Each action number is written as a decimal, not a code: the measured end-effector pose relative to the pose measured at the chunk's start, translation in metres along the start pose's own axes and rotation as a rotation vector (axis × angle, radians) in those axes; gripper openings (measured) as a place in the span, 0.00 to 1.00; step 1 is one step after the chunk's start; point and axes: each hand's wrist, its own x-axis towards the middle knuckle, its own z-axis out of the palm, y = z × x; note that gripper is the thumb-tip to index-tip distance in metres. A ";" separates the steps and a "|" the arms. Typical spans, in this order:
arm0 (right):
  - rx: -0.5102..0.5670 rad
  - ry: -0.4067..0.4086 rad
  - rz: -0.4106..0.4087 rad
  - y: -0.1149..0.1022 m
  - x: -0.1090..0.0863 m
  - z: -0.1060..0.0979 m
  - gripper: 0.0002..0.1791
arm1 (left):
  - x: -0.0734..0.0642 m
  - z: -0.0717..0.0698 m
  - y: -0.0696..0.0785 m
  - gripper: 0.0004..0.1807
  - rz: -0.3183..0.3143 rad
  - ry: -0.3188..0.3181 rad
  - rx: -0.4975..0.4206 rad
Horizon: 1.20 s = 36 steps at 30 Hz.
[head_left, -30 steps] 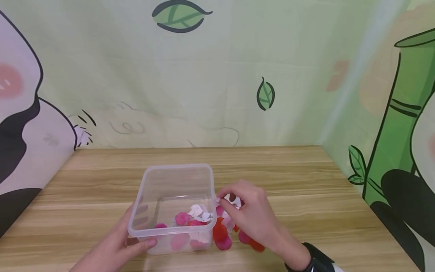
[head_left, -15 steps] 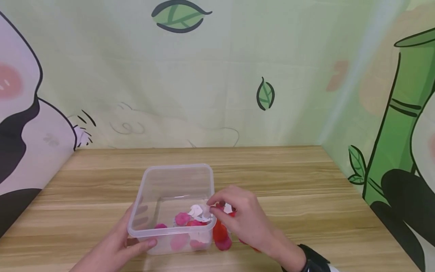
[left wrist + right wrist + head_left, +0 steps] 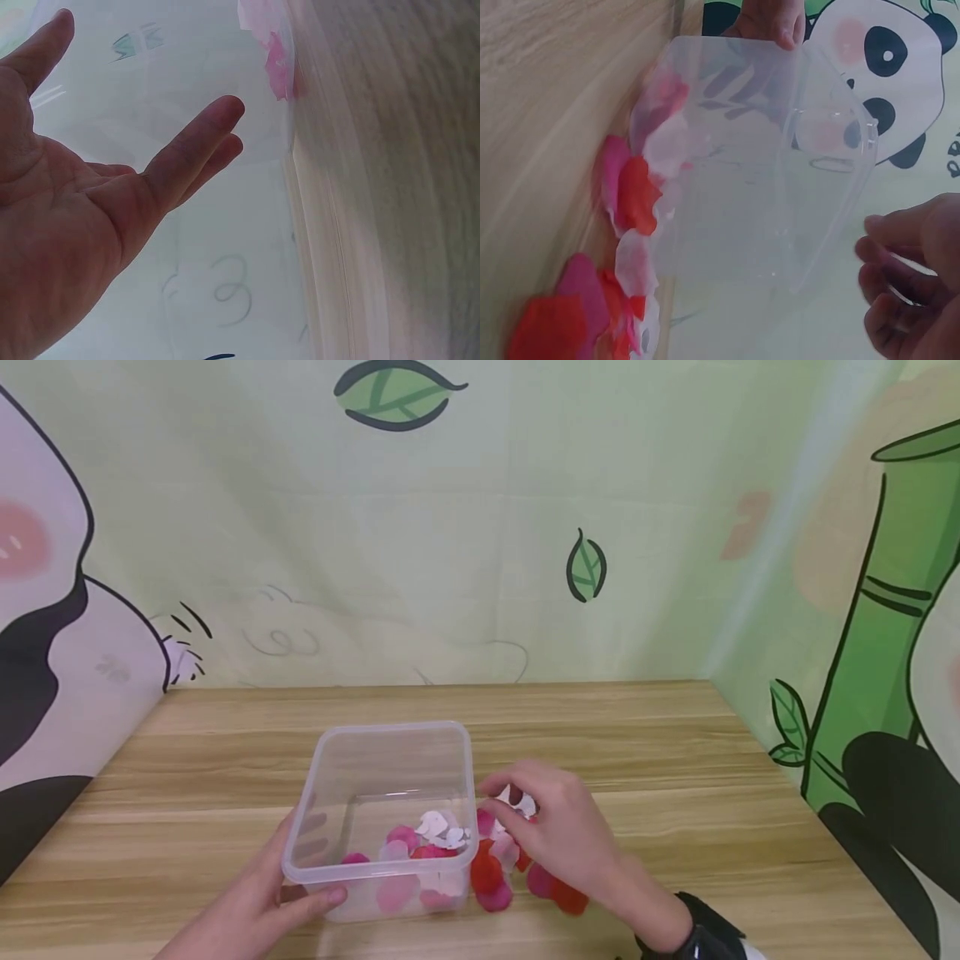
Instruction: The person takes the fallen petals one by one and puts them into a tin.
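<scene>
A clear plastic box [image 3: 375,893] stands on the table with pink, red and white petals [image 3: 432,823] lying inside. My left hand [image 3: 258,893] holds its near left corner, thumb on the front wall and fingers along the left side. In the left wrist view those fingers [image 3: 191,150] reach along the clear wall. Just outside the right rim is my right hand [image 3: 558,827], over a pile of loose petals [image 3: 487,868] on the tabletop. In the right wrist view its fingers are loosely bent with nothing visible between them. Part of the pile is hidden under this hand.
The wooden tabletop [image 3: 637,735] reaches back to a cloth backdrop [image 3: 510,468] printed with leaves, bamboo and pandas. A black band [image 3: 701,927] circles the right wrist.
My right hand reached over the box's right rim, then drew back right to the pile. A pale pink petal now lies in the box near the front. My left hand stayed put.
</scene>
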 end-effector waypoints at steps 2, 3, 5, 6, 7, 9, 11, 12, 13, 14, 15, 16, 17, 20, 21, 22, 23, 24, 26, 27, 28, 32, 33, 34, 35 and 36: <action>-0.066 -0.051 0.042 0.002 -0.001 -0.001 0.12 | 0.000 0.000 0.000 0.55 -0.019 -0.004 -0.003; -0.099 -0.088 0.067 0.003 -0.002 -0.001 0.12 | 0.000 -0.001 0.000 0.55 -0.026 -0.007 -0.003; -0.157 -0.174 0.114 0.005 -0.003 -0.001 0.12 | 0.000 -0.001 0.000 0.55 -0.029 -0.009 -0.002; -0.181 -0.221 0.132 0.005 -0.003 -0.001 0.12 | 0.000 -0.001 0.000 0.55 -0.026 -0.006 0.000; -0.202 -0.268 0.146 0.006 -0.003 -0.002 0.12 | 0.000 -0.001 -0.001 0.55 -0.021 -0.004 0.002; -0.219 -0.349 0.162 0.008 -0.004 -0.001 0.12 | -0.001 0.000 -0.001 0.55 -0.011 -0.001 0.004; -0.234 -0.417 0.165 0.010 -0.005 0.000 0.11 | -0.001 0.000 -0.001 0.55 -0.017 0.000 0.006; -0.235 -0.448 0.167 0.011 -0.006 0.001 0.10 | -0.001 0.000 -0.001 0.55 -0.021 0.000 0.009; -0.231 -0.475 0.166 0.013 -0.007 0.003 0.10 | 0.000 -0.001 0.000 0.55 -0.028 -0.001 0.011; -0.232 -0.501 0.161 0.014 -0.008 0.005 0.09 | 0.000 -0.001 0.000 0.55 -0.034 0.000 0.016; -0.243 -0.527 0.150 0.015 -0.009 0.007 0.08 | 0.000 -0.001 0.000 0.55 -0.039 0.002 0.019; -0.257 -0.552 0.138 0.015 -0.010 0.009 0.08 | 0.000 -0.001 0.001 0.55 -0.046 0.004 0.024; -0.265 -0.568 0.125 0.015 -0.011 0.011 0.08 | 0.000 -0.001 0.001 0.55 -0.043 0.007 0.029; -0.308 -0.596 0.085 0.014 -0.014 0.017 0.08 | -0.001 0.000 0.001 0.56 -0.031 0.017 0.038; -0.327 -0.597 0.078 0.014 -0.015 0.019 0.08 | -0.001 0.000 0.001 0.56 -0.027 0.019 0.038; -0.334 -0.599 0.078 0.014 -0.016 0.021 0.07 | -0.001 0.000 0.002 0.56 -0.027 0.019 0.041; -0.338 -0.603 0.084 0.013 -0.016 0.022 0.07 | -0.001 0.000 0.002 0.56 -0.027 0.018 0.041; -0.346 -0.605 0.083 0.013 -0.016 0.023 0.06 | -0.001 0.000 0.002 0.56 -0.028 0.018 0.042; -0.358 -0.612 0.082 0.013 -0.016 0.025 0.06 | -0.002 0.000 0.002 0.56 -0.023 0.018 0.041; -0.365 -0.616 0.079 0.013 -0.017 0.026 0.06 | -0.002 0.000 0.002 0.56 -0.020 0.016 0.039; -0.375 -0.620 0.074 0.013 -0.017 0.026 0.07 | -0.002 0.001 0.002 0.56 -0.018 0.016 0.037; -0.435 -0.623 0.062 0.012 -0.018 0.030 0.08 | -0.002 0.000 0.002 0.55 -0.011 0.012 0.029; -0.442 -0.625 0.066 0.012 -0.019 0.031 0.08 | -0.002 0.000 0.002 0.55 -0.018 0.009 0.026; -0.450 -0.627 0.070 0.012 -0.019 0.031 0.08 | -0.002 0.000 0.003 0.55 -0.023 0.006 0.024; -0.453 -0.630 0.077 0.012 -0.020 0.032 0.08 | -0.002 0.000 0.003 0.55 -0.030 0.003 0.021; -0.451 -0.634 0.087 0.012 -0.021 0.033 0.08 | -0.002 0.000 0.003 0.55 -0.035 0.002 0.019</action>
